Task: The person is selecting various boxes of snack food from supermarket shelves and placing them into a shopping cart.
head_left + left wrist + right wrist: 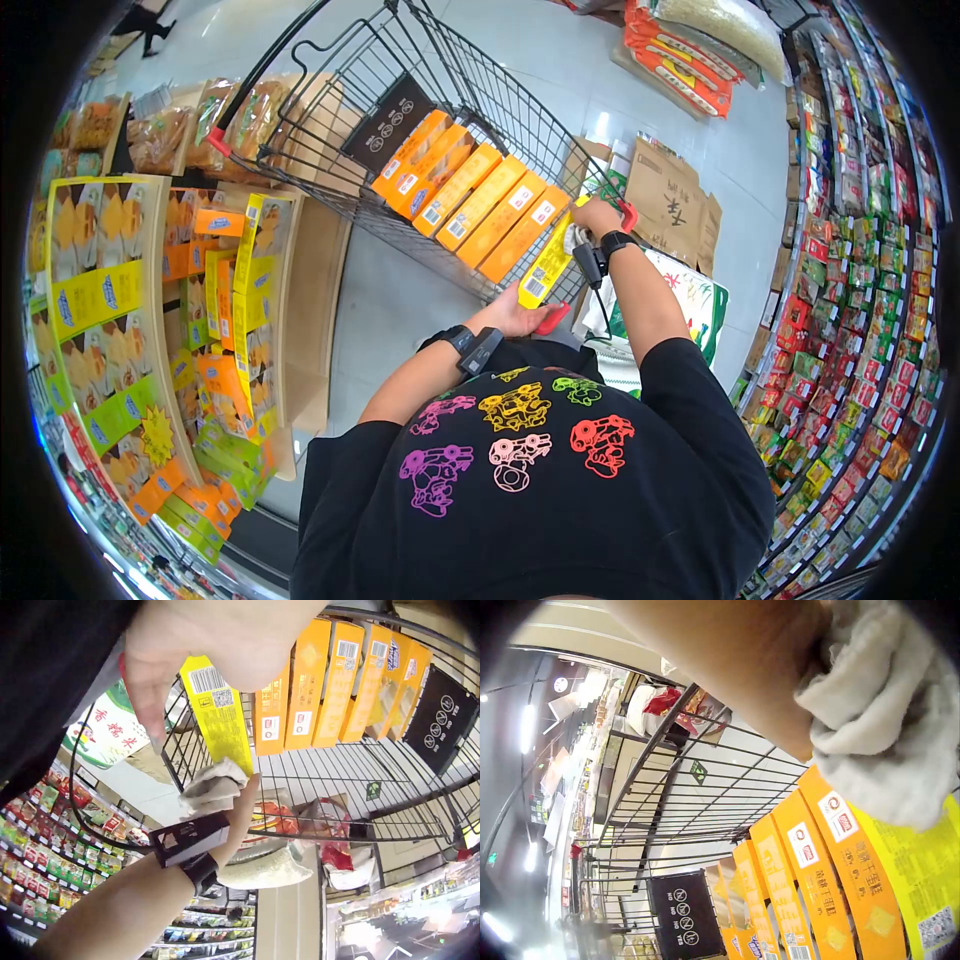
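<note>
A yellow box (545,264) stands at the near end of a row of orange boxes (508,232) in a wire shopping cart. The left hand (510,312) is at its lower end, palm up with fingers against it; in the left wrist view the left hand (217,645) covers the box's top end. At the other end, the right hand (598,218) has its fingers bent over the box and a crumpled whitish cloth (215,786) beside it. The cloth (889,712) hides most of the right hand's fingers in the right wrist view.
A black sign (388,122) stands in the cart (330,190) beyond the boxes. Shelves with packaged food (100,300) are at the left, racks of small packets (840,330) at the right. A cardboard box (672,205) and rice sacks (685,60) lie beyond the cart.
</note>
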Available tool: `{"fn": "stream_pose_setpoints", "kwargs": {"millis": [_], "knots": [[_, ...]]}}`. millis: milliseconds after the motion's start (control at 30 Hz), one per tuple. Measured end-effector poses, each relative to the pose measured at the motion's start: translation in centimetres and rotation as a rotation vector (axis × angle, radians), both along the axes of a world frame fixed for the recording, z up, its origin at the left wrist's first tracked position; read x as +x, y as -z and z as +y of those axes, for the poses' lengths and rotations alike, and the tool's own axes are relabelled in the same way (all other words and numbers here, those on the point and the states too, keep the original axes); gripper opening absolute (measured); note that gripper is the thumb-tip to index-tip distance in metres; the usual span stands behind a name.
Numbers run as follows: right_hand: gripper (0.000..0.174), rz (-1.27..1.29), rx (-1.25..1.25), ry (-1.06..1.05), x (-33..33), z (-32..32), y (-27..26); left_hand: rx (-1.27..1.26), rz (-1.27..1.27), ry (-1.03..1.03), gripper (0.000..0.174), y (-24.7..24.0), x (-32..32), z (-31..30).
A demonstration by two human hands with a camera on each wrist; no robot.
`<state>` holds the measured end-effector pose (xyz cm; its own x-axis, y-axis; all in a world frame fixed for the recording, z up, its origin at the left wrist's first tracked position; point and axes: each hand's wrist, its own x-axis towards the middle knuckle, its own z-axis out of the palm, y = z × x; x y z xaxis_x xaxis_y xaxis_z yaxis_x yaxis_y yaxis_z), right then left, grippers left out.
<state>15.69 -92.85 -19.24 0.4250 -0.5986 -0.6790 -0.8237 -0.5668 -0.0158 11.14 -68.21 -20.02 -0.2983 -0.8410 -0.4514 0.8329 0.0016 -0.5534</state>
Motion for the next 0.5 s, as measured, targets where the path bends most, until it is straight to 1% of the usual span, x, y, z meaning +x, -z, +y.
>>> {"fn": "stream_pose_setpoints", "kwargs": {"millis": [67,100,167,200,233,267,300,333,367,400,433,467,500], "knots": [[0.063,-0.037,0.014,0.040,-0.6,0.1,2.1,0.130,-0.032,-0.026,0.061,1.5,-0.8,-0.2],[0.066,-0.056,0.019,0.059,-1.0,0.0,3.0,0.146,0.015,-0.009,0.062,1.0,-0.7,-0.3],[0.065,-0.075,0.013,0.031,-2.0,0.5,3.4,0.173,0.107,0.014,0.065,-0.9,0.0,-0.5],[0.065,-0.089,0.012,0.006,-2.2,1.1,3.4,0.185,0.148,0.044,0.067,-0.9,0.2,-0.5],[0.059,-0.157,0.054,-0.075,-2.8,1.1,5.2,0.200,0.187,0.063,0.069,-0.9,0.3,-0.5],[0.058,-0.254,0.106,-0.047,-3.8,0.9,7.6,0.217,0.225,0.069,0.071,-0.9,0.7,-0.2],[0.057,-0.161,0.095,-0.058,-3.7,2.1,5.8,0.179,0.196,0.067,0.076,-1.0,0.8,0.4],[0.056,-0.215,0.167,-0.155,-4.7,1.1,10.8,0.161,0.037,0.072,0.074,-1.1,0.6,1.0],[0.056,-0.194,0.159,-0.119,-4.6,2.7,8.0,0.153,-0.123,0.075,0.072,-1.2,0.4,1.7],[0.057,-0.191,0.199,-0.173,-4.6,3.4,7.0,0.137,-0.351,0.071,0.065,-2.2,0.5,2.8],[0.056,-0.211,0.180,-0.193,-5.1,3.0,9.7,0.111,-0.431,0.062,0.063,-2.3,0.8,3.8],[0.056,-0.290,0.186,-0.134,-4.8,4.4,7.5,0.083,-0.513,0.059,0.060,-2.2,1.0,4.7],[0.057,-0.316,0.141,-0.173,-4.9,5.1,7.1,0.054,-0.593,0.065,0.057,-2.3,1.3,5.7]]}}
